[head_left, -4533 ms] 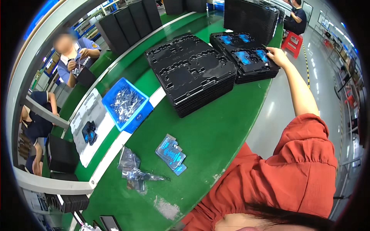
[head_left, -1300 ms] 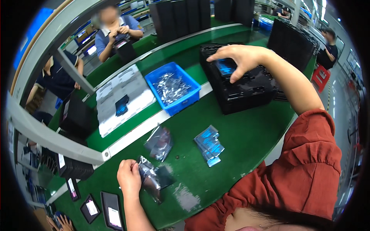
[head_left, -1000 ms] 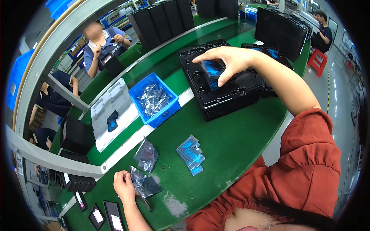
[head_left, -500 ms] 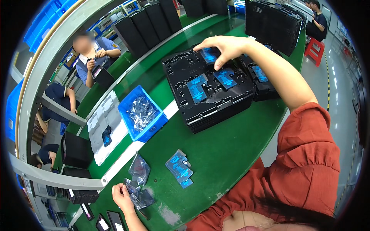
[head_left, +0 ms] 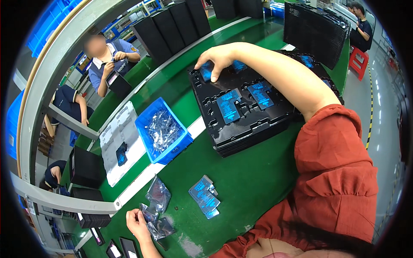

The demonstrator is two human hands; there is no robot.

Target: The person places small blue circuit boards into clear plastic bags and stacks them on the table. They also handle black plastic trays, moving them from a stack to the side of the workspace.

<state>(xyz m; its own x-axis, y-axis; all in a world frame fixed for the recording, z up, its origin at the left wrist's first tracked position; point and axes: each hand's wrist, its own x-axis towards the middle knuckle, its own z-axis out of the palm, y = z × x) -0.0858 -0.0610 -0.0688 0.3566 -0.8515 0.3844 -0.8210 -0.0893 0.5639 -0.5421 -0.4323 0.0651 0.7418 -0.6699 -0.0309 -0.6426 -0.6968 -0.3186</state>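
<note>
My right hand [head_left: 215,58] reaches over a stack of black plastic trays [head_left: 254,124]. Thumb and fingers grip the edges of a flat notched plate with blue markings [head_left: 207,72] at the tray's far left corner. Similar plates lie in the top tray: one in front [head_left: 228,106], one to its right [head_left: 260,95] and one partly behind my wrist [head_left: 239,65]. Low on the left, my left hand [head_left: 137,223] pinches a crumpled, shiny dark plastic bag [head_left: 150,213]. Another such bag [head_left: 158,194] lies just beyond it. A few overlapping plates [head_left: 204,195] rest on the green table between my hands.
A blue bin [head_left: 185,144] of small shiny parts stands left of the trays, beside a white tray [head_left: 109,165] holding one dark piece. Upright black trays [head_left: 316,32] stand at the back right. A grey metal frame [head_left: 64,195] borders the left. A person [head_left: 112,64] works across the table.
My right hand has moved left across the top tray to its far left corner, where a plate now shows under it. My left hand stays by the bag. The whole view has shifted slightly.
</note>
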